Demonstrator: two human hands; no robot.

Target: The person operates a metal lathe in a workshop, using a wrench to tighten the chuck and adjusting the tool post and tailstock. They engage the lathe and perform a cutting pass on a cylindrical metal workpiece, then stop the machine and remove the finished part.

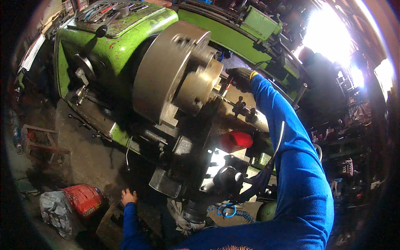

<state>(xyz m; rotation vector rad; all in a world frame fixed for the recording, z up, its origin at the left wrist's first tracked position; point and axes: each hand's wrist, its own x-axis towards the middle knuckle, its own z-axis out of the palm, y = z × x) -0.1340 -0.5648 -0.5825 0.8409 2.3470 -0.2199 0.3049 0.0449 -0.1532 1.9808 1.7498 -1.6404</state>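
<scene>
My right hand (pixel 241 79), in a dark glove with a yellow cuff, reaches across the lathe to the far side of a round metal workpiece (pixel 199 87). Its fingers are closed around a thin red stick-like thing (pixel 227 86), whose kind I cannot make out. The workpiece sits in the jaws of the large lathe chuck (pixel 164 68). A drill bit (pixel 223 99) points at its face from a holder with dark knobs (pixel 241 107). Down at the lower left, bare and away from the machine, my left hand (pixel 129 196) hangs with fingers apart, holding nothing.
The green lathe headstock (pixel 121 46) carries a tray of tools (pixel 106 16). Below the drill are a red rounded object (pixel 237 139) and the tool post (pixel 227 177). A red bag (pixel 85 200) and grey plastic (pixel 54 212) lie on the floor. Blue coiled hose (pixel 227 211) is near my body.
</scene>
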